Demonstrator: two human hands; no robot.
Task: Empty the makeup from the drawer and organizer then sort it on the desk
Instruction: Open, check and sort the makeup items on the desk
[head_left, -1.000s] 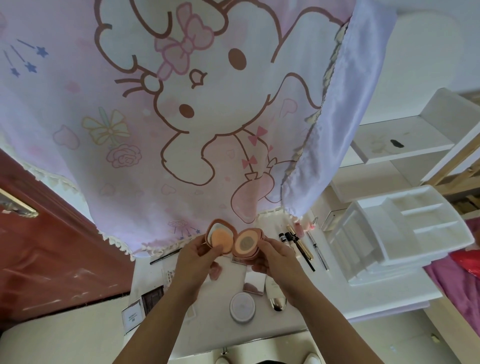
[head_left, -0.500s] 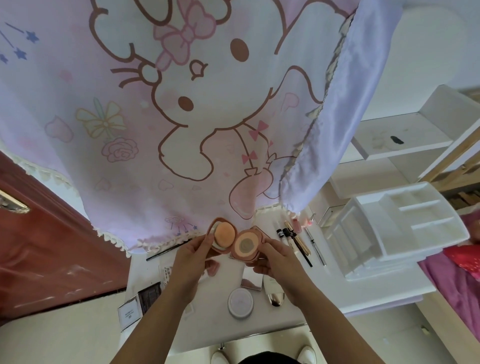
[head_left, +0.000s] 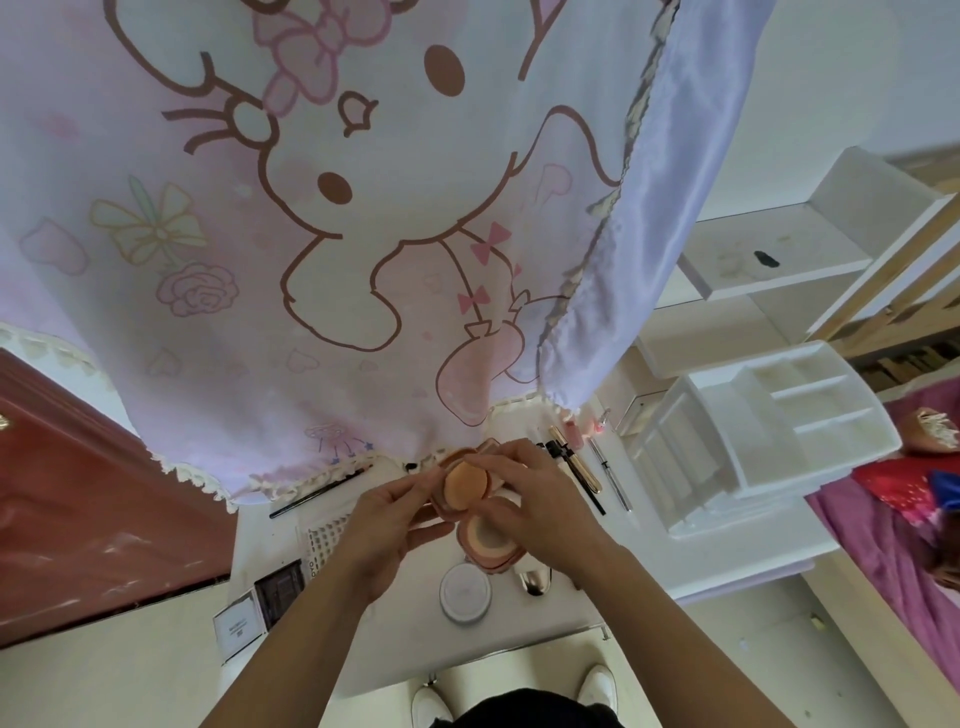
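Observation:
I hold an open pink heart-shaped compact (head_left: 488, 543) above the white desk (head_left: 737, 551). My left hand (head_left: 384, 525) grips its upper half from the left. The upper half carries an orange puff (head_left: 465, 486), and the fingers of my right hand (head_left: 540, 499) pinch that puff from the right. The lower half with its pale powder pan hangs below my right hand. A white organizer (head_left: 769, 431) stands at the right of the desk with its compartments bare.
On the desk lie a round white jar (head_left: 466, 592), a silver-capped tube (head_left: 535, 578), several pens and mascaras (head_left: 576, 467), a black brush (head_left: 322, 491), a dark palette (head_left: 279, 592) and a white card (head_left: 239, 626). A printed curtain (head_left: 363, 234) hangs over the desk's back.
The compact has turned from lying open side by side to one half above the other. My right hand has moved onto the puff, and both hands have come closer together.

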